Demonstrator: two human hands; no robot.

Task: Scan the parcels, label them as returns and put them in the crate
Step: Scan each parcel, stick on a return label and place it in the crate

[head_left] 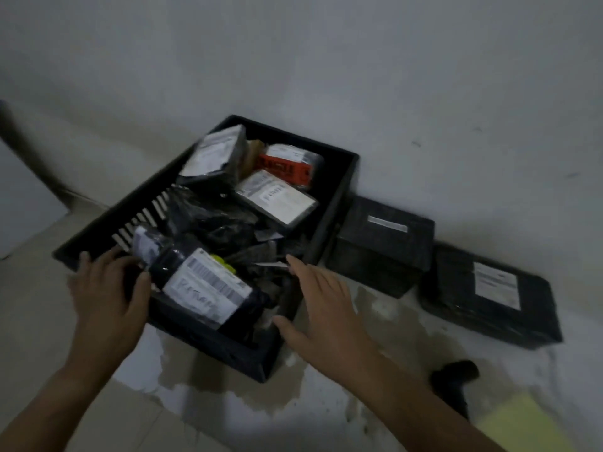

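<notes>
Beyond both hands a pale wall (359, 60) rises, and under them is a stained floor (326, 412). A black crate (228, 350) sits on that floor right between the hands, and it is already well filled with several dark wrapped parcels, some with white labels and one with an orange strip. The left hand (107, 288) holds the end of the near parcel (208, 288), with the thumb laid on its dark wrap and the fingers curled past it toward the crate's rim. This parcel lies inside the crate at the front, its white barcode label facing up with handwriting too blurred to read. The right hand (323, 298) is spread and flat, holding nothing, just beside the crate's near right corner. Out past the right hand, against the wall, a boxy parcel (381, 246) and a flat parcel (489, 295) with a white label lie outside the crate. Near the right forearm are a small black scanner (455, 383) and a yellow pad (522, 425) on the floor. I'd judge most of the work done, with this parcel just being settled in and those two still to scan, mark and load.
</notes>
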